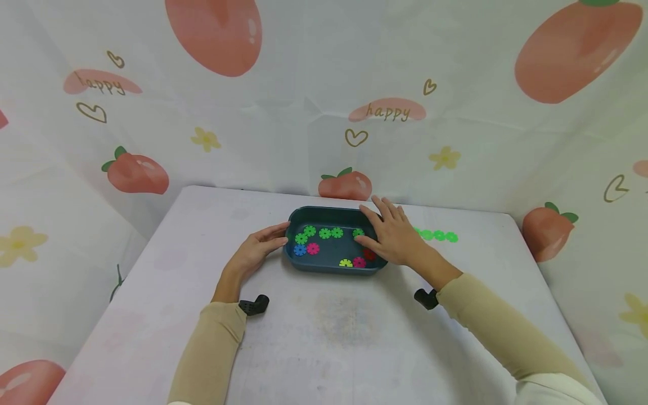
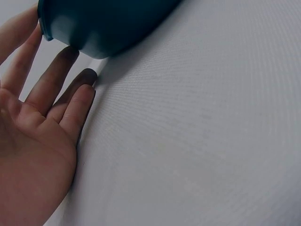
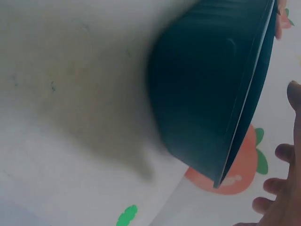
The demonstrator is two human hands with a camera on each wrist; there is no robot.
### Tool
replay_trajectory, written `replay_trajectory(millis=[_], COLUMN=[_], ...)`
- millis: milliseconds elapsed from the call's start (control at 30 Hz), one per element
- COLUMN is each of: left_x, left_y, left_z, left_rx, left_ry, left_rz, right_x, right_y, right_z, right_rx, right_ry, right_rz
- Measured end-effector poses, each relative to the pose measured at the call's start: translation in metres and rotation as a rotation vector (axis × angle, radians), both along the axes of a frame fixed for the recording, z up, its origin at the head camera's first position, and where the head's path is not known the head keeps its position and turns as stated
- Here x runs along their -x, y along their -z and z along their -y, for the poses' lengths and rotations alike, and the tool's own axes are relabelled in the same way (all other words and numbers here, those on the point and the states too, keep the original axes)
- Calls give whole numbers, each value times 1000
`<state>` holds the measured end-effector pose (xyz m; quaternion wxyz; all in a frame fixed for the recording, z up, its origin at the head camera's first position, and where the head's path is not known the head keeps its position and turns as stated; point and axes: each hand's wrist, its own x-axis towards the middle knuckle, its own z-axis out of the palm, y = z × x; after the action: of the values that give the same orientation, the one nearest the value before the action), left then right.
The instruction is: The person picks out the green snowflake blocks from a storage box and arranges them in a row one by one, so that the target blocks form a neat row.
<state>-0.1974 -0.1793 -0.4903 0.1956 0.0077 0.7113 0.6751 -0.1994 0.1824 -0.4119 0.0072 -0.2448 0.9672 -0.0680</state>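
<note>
A dark teal plastic tray with raised walls stands near the back of the table. Several flat, notched, flower-shaped plastic discs lie in it: green ones, a blue one, pink ones, a yellow one and a red one. My left hand touches the tray's left end with extended fingers; in the left wrist view the fingertips meet its outer wall. Over the tray's right end hovers my right hand, fingers spread, with nothing seen in its grasp. It covers part of the right rim.
To the right of the tray, a row of several green discs lies on the white table. Behind the table hangs a white cloth printed with fruit and hearts. Black wrist devices are on both arms.
</note>
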Motion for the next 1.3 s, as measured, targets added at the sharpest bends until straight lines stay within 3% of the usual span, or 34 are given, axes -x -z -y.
replay_trajectory(millis=[233, 533, 1000, 1300], left_x=[0, 2, 0, 1], left_y=[2, 3, 0, 1], left_z=[1, 1, 1, 2], left_rx=[0, 6, 12, 15], left_ry=[4, 12, 17, 16], left_rz=[-6, -16, -11, -16], right_x=[3, 4, 16, 26], right_y=[1, -1, 10, 18], right_z=[11, 23, 36, 40], right_rx=[86, 249, 218, 187], right_ry=[-48, -35, 48, 96], right_rz=[-31, 110, 294, 338])
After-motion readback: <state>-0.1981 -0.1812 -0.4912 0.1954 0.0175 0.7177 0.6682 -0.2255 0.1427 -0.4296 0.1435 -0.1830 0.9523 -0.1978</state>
